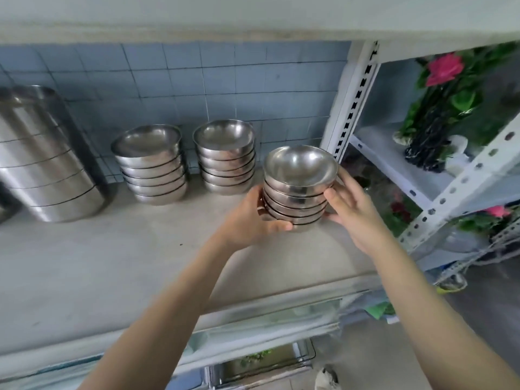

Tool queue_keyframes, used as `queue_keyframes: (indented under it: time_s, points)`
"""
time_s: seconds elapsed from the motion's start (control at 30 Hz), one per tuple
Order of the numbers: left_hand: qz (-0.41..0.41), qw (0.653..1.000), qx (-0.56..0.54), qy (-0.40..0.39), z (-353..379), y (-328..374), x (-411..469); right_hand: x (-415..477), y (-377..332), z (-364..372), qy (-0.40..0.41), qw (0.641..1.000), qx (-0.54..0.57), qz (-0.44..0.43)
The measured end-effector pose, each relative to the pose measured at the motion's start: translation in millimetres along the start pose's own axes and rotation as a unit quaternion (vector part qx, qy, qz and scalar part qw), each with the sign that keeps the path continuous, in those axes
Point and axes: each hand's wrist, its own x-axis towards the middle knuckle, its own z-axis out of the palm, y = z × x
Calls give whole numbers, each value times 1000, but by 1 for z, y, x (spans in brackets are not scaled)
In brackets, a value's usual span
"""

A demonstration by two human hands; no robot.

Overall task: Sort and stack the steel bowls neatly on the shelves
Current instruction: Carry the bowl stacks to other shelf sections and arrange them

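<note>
**Set the stack down level**

Your left grip (253, 218) and right grip (354, 209) both clasp the stack (298, 190) at the shelf's (112, 263) right end, near the next stack (225, 161). Lower it flat, in line with that one and clear of the post (351, 108), then release both sides evenly.

arms: both outstretched; left hand (250, 218): grips bowl stack (298, 178); right hand (354, 212): curled round it
</note>
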Motion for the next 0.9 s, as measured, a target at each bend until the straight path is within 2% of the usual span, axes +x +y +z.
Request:
queue_keyframes:
  time_s: [0.2,0.33,0.6,0.9]
  points:
    - [-43,996,62,43,15,9,58,70,9,-38,-54,998,-6,34]
    - [-48,991,97,82,24,9,86,102,13,-50,-102,994,-21,23]
    - [-47,989,75,118,35,2,107,136,29,-63,-104,993,-46,-7]
    - [-24,995,22,93,38,0,111,142,42,-63,-106,992,-42,-53]
